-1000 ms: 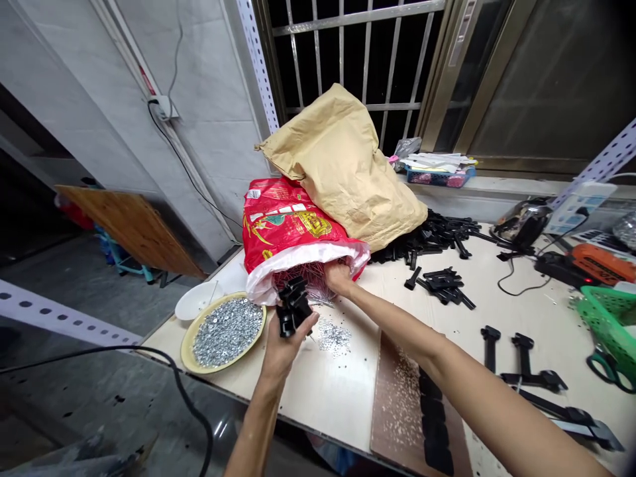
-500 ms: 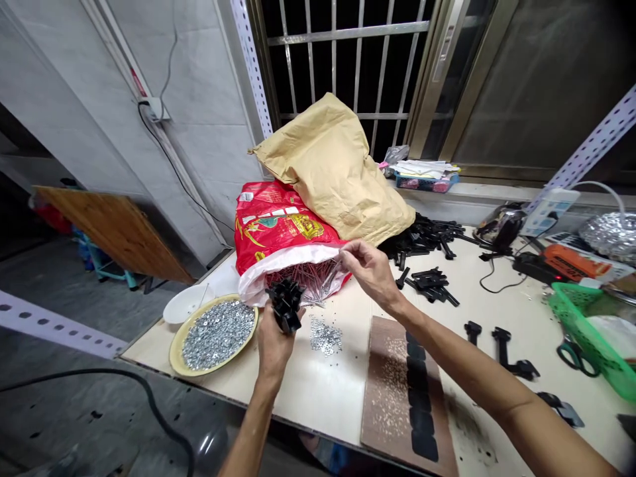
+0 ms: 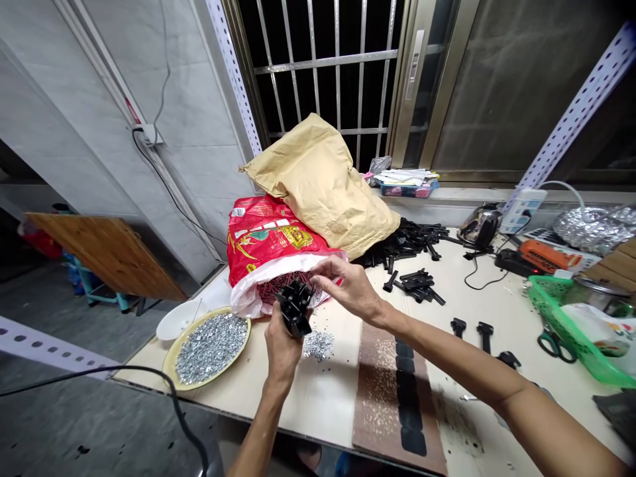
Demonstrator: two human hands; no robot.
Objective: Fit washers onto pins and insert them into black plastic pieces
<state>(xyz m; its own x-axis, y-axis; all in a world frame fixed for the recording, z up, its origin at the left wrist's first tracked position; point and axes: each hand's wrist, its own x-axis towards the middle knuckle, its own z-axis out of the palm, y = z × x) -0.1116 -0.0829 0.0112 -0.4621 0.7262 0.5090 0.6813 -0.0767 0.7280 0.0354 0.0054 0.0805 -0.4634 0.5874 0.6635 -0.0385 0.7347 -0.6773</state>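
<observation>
A bundle of black plastic parts (image 3: 294, 310) is gripped in my left hand (image 3: 282, 348), in front of the mouth of a red and white bag (image 3: 271, 232). Dark red screws or rods (image 3: 278, 285) fill the bag's opening. My right hand (image 3: 348, 288) is at the bag's right edge, just above and right of the bundle, thumb and fingers bent together; whatever they pinch is too small to make out. Below the bundle lies a small heap of silver washers (image 3: 318, 346). A yellow bowl (image 3: 169, 364) of small silver pieces stands to the left.
A brown paper sack (image 3: 322, 185) leans behind the bag. Black parts (image 3: 420, 285) lie at the right, past a brown board (image 3: 370, 424) with black pads. Scissors (image 3: 556, 346) and a green basket (image 3: 556, 298) are at far right. A white dish (image 3: 171, 321) sits behind the bowl.
My right hand has moved from the bag's rim down toward the bundle. My left hand has shifted slightly right, still holding the black parts. The whole view has shifted a little.
</observation>
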